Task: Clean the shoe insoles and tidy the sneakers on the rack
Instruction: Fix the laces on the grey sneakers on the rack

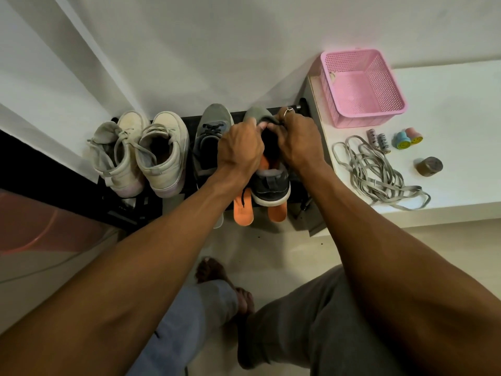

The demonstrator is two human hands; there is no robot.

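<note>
The left hand (240, 147) and right hand (296, 139) both curl their fingers round the mouth of the dark sneaker (271, 185), which sits on the black rack (135, 207) with an orange insole (265, 163) showing inside it. On the white surface (461, 109) beside the rack a pink basket (371, 118) stands against the wall, its perforated bottom in plain view, loose laces (374, 172) lying in front.

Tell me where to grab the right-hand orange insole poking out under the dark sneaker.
Pinch its free rounded end, coming from the front. That end of the orange insole juts out toward you, while the dark sneaker covers the rest; likely slide it straight out.
</note>
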